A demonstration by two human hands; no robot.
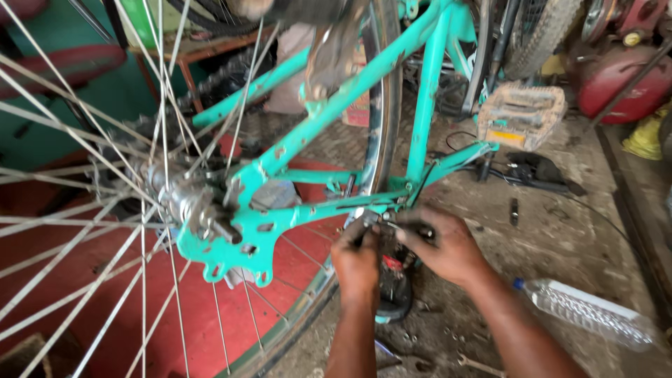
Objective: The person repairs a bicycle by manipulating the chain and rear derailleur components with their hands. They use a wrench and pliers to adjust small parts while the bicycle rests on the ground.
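Both hands work low on a turquoise bicycle frame [329,112], at about 6 o'clock in the view. The left hand [357,262] is curled closed around a small metal part on the lower frame tube [329,208]; its fingers hide what exactly they grip. The right hand [444,248] sits just beside it at 3 o'clock, fingers pinched shut on a thin dark tool [409,227] whose tip points toward the left hand. Whether the tool is a screwdriver or a key is hard to make out. Below the knuckles hangs a dark brake piece [393,287] with a red spot, half covered by the hands.

The rear wheel [381,133] stands upright in the frame, its rim cut off at the top edge; the hub [185,203] and spokes fill 9 o'clock, blurred and close. A dusty pedal [521,112] sits at 1 o'clock. A clear plastic bottle [591,315] lies on the concrete floor [560,238] at 4 o'clock, and a spanner [479,365] at 5 o'clock is partly cut by the frame edge
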